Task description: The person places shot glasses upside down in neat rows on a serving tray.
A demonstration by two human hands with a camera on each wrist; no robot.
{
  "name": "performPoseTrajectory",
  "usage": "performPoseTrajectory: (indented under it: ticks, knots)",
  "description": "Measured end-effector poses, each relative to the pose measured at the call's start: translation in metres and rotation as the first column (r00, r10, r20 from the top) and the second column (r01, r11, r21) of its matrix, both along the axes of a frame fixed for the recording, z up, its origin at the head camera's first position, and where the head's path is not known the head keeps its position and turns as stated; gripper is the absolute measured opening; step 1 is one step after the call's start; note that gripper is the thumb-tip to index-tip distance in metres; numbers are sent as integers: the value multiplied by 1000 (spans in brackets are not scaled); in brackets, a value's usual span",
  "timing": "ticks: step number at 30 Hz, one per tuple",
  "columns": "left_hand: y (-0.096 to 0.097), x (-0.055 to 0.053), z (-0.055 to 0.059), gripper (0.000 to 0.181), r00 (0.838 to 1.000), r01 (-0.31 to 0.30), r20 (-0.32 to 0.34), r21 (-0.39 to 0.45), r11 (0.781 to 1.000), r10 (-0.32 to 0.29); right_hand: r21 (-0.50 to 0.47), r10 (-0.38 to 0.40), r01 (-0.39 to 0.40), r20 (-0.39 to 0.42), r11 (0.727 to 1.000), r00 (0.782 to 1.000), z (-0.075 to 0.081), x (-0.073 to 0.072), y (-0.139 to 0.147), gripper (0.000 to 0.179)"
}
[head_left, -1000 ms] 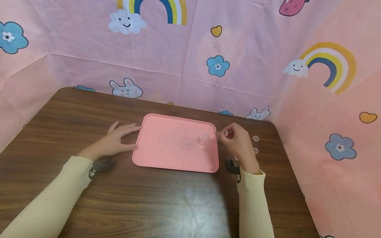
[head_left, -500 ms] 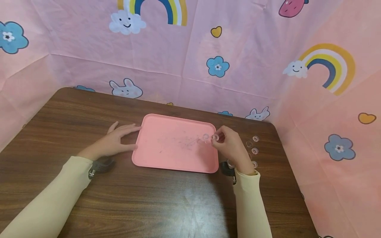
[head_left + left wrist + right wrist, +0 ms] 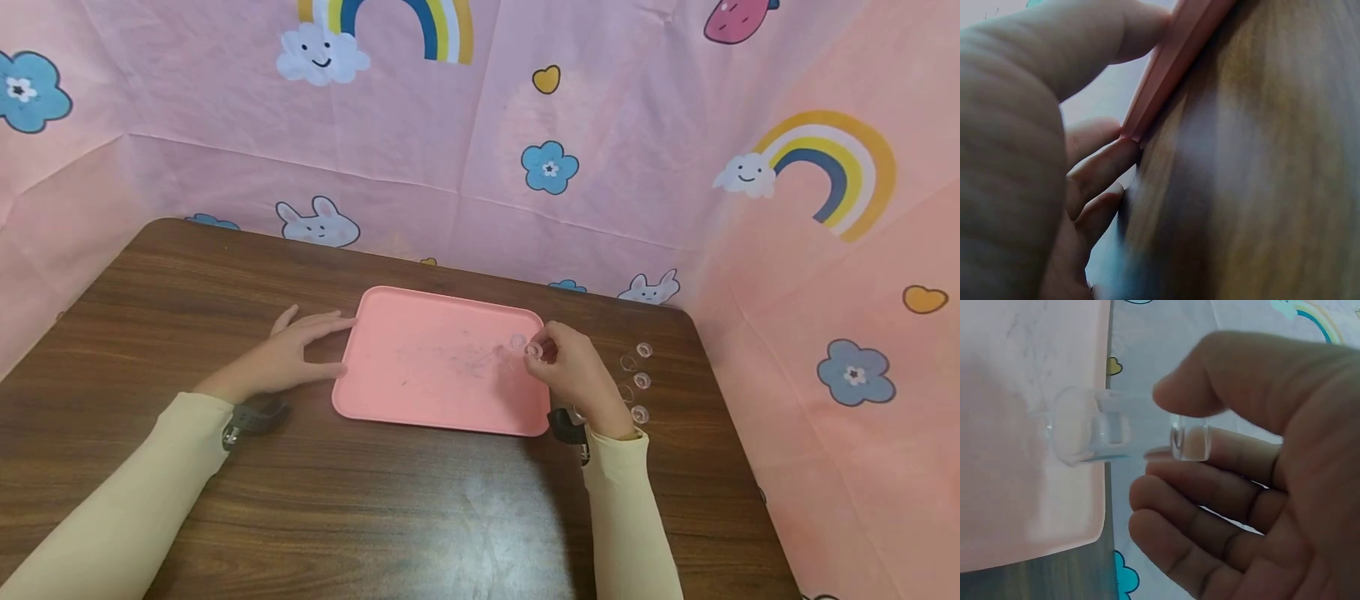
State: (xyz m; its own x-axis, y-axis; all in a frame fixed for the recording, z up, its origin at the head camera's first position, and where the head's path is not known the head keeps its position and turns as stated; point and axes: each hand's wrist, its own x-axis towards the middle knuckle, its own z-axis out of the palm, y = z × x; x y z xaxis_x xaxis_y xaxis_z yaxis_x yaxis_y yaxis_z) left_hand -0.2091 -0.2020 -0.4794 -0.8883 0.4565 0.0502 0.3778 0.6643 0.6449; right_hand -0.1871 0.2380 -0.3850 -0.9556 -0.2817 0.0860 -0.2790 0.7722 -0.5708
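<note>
My right hand (image 3: 577, 362) is over the right edge of a pink tray (image 3: 427, 321), pinching a small clear cup (image 3: 533, 351) between thumb and fingers. In the right wrist view, the thumb and index finger of my right hand (image 3: 1229, 437) are at the narrow end of the clear cup (image 3: 1191, 440). Another clear cup (image 3: 517, 342) stands on the tray just left of the held one. At the tray's left side, my left hand (image 3: 288, 357) touches the rim with spread thumb and fingers. The left wrist view shows my left hand (image 3: 1016, 112) against the pink tray edge (image 3: 1166, 65).
Several more clear cups stand on the brown wooden table to the right, among them a far cup (image 3: 644, 350), a middle cup (image 3: 642, 381) and a near cup (image 3: 639, 414). Behind the table (image 3: 450, 508) hangs a pink patterned cloth (image 3: 420, 125).
My right hand has moved left with the held cup, from outside the tray's right edge to beside the cup standing on it. My left hand has stayed at the rim.
</note>
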Motion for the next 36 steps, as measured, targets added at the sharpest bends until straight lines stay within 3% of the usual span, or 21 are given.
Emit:
performPoseTrajectory:
  ticks: [5, 15, 21, 29, 36]
  knots:
    - [0, 0, 1, 78, 1000, 4, -7, -2, 1000, -4, 6, 9, -9, -21, 1000, 1000, -1, -1, -2, 11]
    - [0, 0, 5, 79, 1000, 16, -1, 9, 1000, -16, 35, 90, -91, 42, 995, 995, 2, 4, -8, 8]
    - [0, -1, 3, 79, 1000, 17, -2, 16, 1000, -17, 66, 98, -102, 64, 993, 993, -1, 4, -9, 7]
    - [0, -1, 0, 79, 1000, 11, -2, 7, 1000, -11, 107, 84, -102, 165, 989, 983, -8, 4, -9, 10]
    - [0, -1, -2, 79, 1000, 1, 4, -2, 1000, -1, 96, 91, -109, 175, 989, 980, -9, 4, -7, 16]
